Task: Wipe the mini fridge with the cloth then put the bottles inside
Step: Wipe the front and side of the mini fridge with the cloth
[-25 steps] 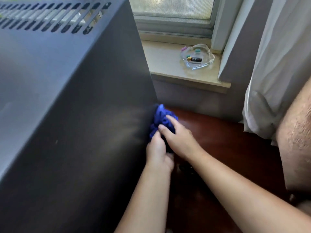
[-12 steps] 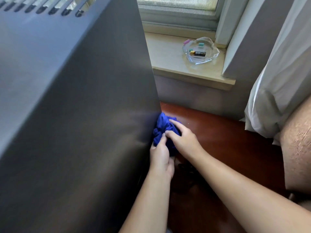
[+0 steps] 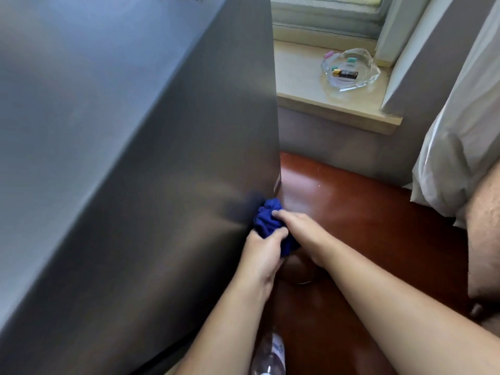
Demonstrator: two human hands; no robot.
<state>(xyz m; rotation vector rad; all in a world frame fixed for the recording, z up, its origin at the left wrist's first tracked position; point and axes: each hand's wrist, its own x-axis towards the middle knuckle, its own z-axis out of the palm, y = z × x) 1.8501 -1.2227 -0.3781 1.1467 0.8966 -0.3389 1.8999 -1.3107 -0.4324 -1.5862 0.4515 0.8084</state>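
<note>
The grey mini fridge (image 3: 130,163) fills the left of the view; I see its top and its right side panel. A bunched blue cloth (image 3: 266,221) is pressed low against that side panel, near its far bottom corner. My left hand (image 3: 263,253) grips the cloth from below, and my right hand (image 3: 300,231) holds it from the right with fingers on top. A clear plastic bottle (image 3: 270,355) with a white and blue label shows at the bottom edge, below my left forearm. The fridge door and inside are hidden.
The fridge stands on a red-brown wooden surface (image 3: 365,212). Behind it is a beige window sill (image 3: 300,77) with a glass ashtray (image 3: 351,69) holding a battery. A white curtain (image 3: 460,131) hangs at right; another person's bare limb (image 3: 484,234) is at the right edge.
Both hands have slid the cloth down the fridge's side panel toward its bottom corner. The view has tilted down, and the top vents have left the frame.
</note>
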